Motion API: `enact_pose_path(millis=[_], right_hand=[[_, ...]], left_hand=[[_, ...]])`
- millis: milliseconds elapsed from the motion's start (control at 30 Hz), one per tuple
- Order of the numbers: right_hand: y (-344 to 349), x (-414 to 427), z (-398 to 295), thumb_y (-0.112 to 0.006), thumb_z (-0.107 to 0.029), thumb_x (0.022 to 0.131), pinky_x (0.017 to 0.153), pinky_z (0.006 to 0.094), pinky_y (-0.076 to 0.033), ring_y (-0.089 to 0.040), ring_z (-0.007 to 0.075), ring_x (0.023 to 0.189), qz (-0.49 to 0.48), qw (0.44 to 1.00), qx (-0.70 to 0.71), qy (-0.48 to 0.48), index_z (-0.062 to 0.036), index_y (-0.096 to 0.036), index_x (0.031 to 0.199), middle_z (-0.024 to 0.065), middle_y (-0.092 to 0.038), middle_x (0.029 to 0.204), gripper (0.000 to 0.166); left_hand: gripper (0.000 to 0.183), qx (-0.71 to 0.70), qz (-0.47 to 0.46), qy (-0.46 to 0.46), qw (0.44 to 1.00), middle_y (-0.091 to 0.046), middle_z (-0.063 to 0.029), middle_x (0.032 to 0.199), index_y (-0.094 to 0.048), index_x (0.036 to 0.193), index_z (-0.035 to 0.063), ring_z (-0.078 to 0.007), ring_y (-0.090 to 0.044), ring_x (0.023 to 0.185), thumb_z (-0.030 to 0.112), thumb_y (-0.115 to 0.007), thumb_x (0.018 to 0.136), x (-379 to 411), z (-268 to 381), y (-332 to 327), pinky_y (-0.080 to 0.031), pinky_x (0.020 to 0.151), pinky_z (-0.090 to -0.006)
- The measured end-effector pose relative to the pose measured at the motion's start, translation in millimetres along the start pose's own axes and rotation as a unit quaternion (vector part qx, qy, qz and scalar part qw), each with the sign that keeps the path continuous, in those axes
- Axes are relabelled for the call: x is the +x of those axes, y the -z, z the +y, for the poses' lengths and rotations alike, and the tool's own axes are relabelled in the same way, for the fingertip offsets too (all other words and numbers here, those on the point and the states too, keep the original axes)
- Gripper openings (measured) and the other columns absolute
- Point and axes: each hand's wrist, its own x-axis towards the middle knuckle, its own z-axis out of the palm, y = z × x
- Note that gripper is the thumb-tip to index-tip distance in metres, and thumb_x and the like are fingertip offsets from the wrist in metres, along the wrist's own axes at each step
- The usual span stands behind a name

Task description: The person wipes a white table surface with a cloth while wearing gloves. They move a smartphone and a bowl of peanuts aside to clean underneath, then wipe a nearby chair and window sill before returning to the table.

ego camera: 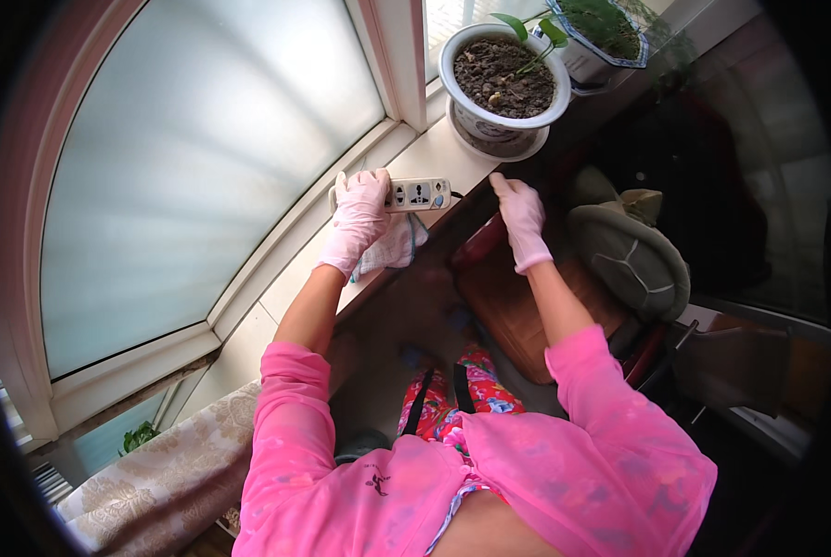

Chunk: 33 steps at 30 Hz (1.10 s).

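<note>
My left hand [364, 203], in a thin pale glove, grips one end of a white power strip [419, 194] above the windowsill [415, 163]. The strip's socket face is turned up, and a short stretch of black cord [456, 195] shows at its right end. Under the strip lies a crumpled white cloth [396, 245] with a teal edge. My right hand [520, 212], gloved too, hovers just past the sill's edge with its fingers curled. Whether it holds the cord is hidden against the dark background.
A potted plant [504, 83] on a saucer stands on the sill, with a second planter [600, 42] behind it. The frosted window [206, 174] borders the left. A brown chair seat [526, 313] and a grey-green hat [631, 257] are at right. A patterned curtain [158, 480] hangs lower left.
</note>
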Motion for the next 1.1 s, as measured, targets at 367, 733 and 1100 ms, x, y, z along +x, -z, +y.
enact_pose_path(millis=[367, 733, 1100], right_hand=[[-67.9, 39.4, -37.3, -0.074, -0.051, 0.082, 0.103, 0.0365, -0.043, -0.057, 0.0287, 0.124, -0.019, 0.981, 0.051, -0.186, -0.0019, -0.059, 0.131, 0.0183, -0.06, 0.133, 0.071], [-36.2, 125.9, 83.1, -0.056, -0.037, 0.101, 0.041, 0.0339, -0.03, -0.04, 0.0162, 0.041, -0.506, 0.613, 0.551, -0.254, -0.009, -0.047, 0.067, 0.0028, -0.049, 0.054, 0.045], [101.9, -17.8, -61.6, -0.064, -0.03, 0.098, 0.044, 0.023, -0.033, -0.044, 0.0091, 0.047, -0.12, 0.913, 0.38, 0.086, 0.0045, -0.061, 0.078, 0.0032, -0.053, 0.058, 0.04]], left_hand=[[0.041, 0.019, -0.023, -0.016, 0.999, -0.062, -0.0118, 0.097, -0.05, 0.109, 0.0101, -0.0339, -0.06, 0.102, 0.012, -0.072, 0.074, -1.0, -0.4, -1.2, -0.035, 0.104, -0.0618], [0.037, 0.041, -0.046, -0.066, 0.996, -0.063, -0.0141, 0.1, -0.053, 0.11, 0.0105, -0.0343, -0.06, 0.107, 0.009, -0.067, 0.077, 48.5, 19.4, -3.9, -0.035, 0.105, -0.0599], [0.083, 0.058, -0.07, -0.013, 0.996, -0.044, -0.0146, 0.146, -0.03, 0.152, 0.0121, -0.0351, -0.038, 0.14, 0.008, -0.067, 0.078, 45.2, 15.1, -9.7, -0.026, 0.115, -0.0549]])
